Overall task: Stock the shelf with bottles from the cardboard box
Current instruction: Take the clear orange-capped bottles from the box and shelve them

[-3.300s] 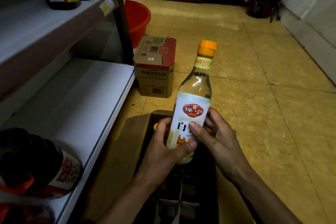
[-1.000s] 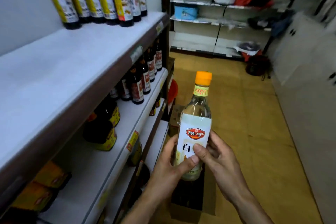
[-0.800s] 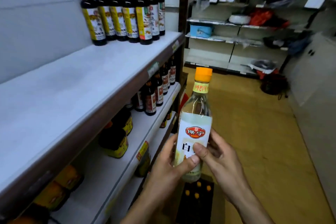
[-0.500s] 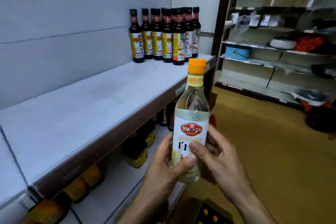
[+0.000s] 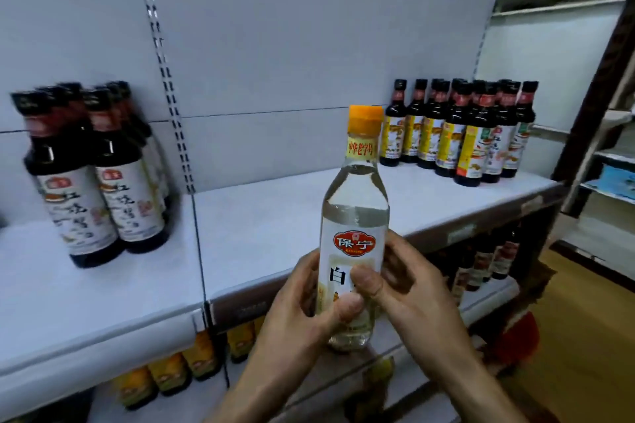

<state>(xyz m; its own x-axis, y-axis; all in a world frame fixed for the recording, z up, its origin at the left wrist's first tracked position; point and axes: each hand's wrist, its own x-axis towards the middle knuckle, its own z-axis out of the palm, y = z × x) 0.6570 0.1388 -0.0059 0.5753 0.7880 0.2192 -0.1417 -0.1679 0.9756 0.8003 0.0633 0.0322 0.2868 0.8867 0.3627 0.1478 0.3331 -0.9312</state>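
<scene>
As both thumbs press on its label and the fingers [image 5: 400, 252] curl round behind, left hand [image 5: 295, 319] and right hand [image 5: 415, 299] grip the clear bottle [image 5: 355, 213]. It is upright, orange cap up, held in the air just in front of the white shelf [image 5: 275, 230]. Dark bottles left [image 5: 99, 178] and dark bottles right [image 5: 460, 134] stand on it.

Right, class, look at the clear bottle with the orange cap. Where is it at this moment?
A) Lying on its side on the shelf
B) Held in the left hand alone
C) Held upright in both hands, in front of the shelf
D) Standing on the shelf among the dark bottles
C: the left hand and right hand both grip the lower part of the upright clear bottle, not yet set on the shelf.
</scene>
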